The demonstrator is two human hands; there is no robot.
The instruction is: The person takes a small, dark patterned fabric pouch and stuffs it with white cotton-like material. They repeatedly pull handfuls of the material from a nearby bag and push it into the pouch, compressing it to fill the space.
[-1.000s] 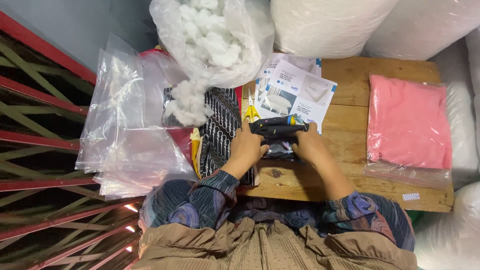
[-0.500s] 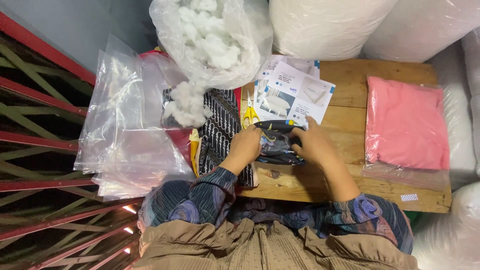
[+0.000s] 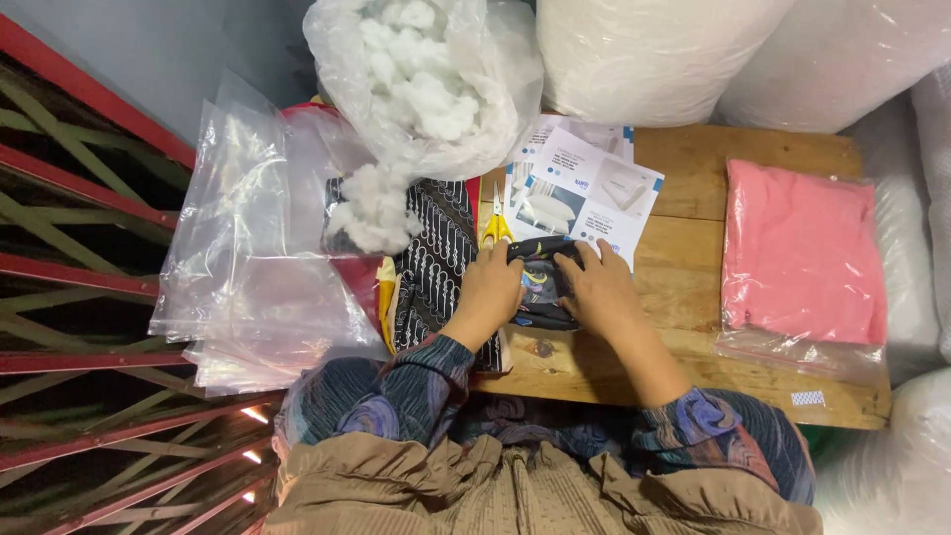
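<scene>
A small dark patterned fabric piece [image 3: 542, 282] lies on the wooden table [image 3: 693, 267] in front of me. My left hand [image 3: 492, 287] grips its left edge and my right hand [image 3: 596, 287] presses on its right side, fingers curled over the top edge. Yellow-handled scissors [image 3: 495, 226] lie just above my left hand. Printed paper cards [image 3: 584, 193] sit right behind the fabric.
A clear bag of white stuffing [image 3: 426, 89] stands at the back, with a loose tuft [image 3: 371, 213] spilling onto black patterned cloth [image 3: 441, 267]. Clear plastic bags [image 3: 248, 258] pile on the left. A bagged pink cloth [image 3: 802, 258] lies right. Big white sacks [image 3: 693, 50] line the back.
Both hands have folded and pressed the dark fabric piece down toward me; it was held up higher a second ago and now lies flatter on the table.
</scene>
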